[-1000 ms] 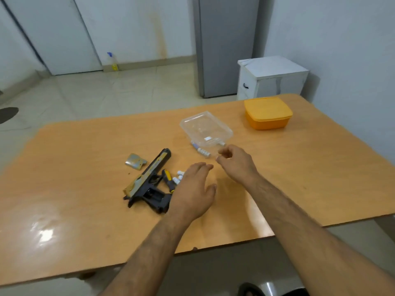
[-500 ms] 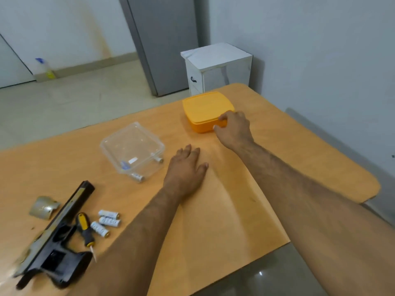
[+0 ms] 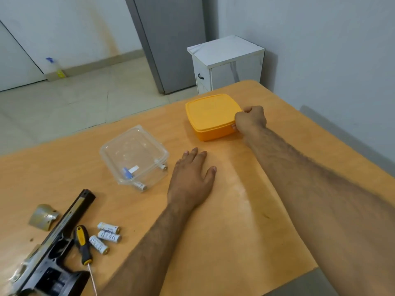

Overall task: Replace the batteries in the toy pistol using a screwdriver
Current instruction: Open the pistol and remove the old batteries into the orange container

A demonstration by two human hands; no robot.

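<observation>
- My right hand (image 3: 250,120) grips orange box (image 3: 212,116) lid corner; left hand (image 3: 192,178) spread flat on bench (image 3: 245,221).
- Risk: w/o a brace, box may slide when I pry.

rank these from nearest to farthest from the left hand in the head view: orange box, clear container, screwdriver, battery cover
From the left hand, flat on the table:
1. Clear container, just to its left.
2. Orange box, ahead and to the right, gripped by the right hand.
3. Screwdriver, near left, beside the pistol.
4. Battery cover, far left.
</observation>
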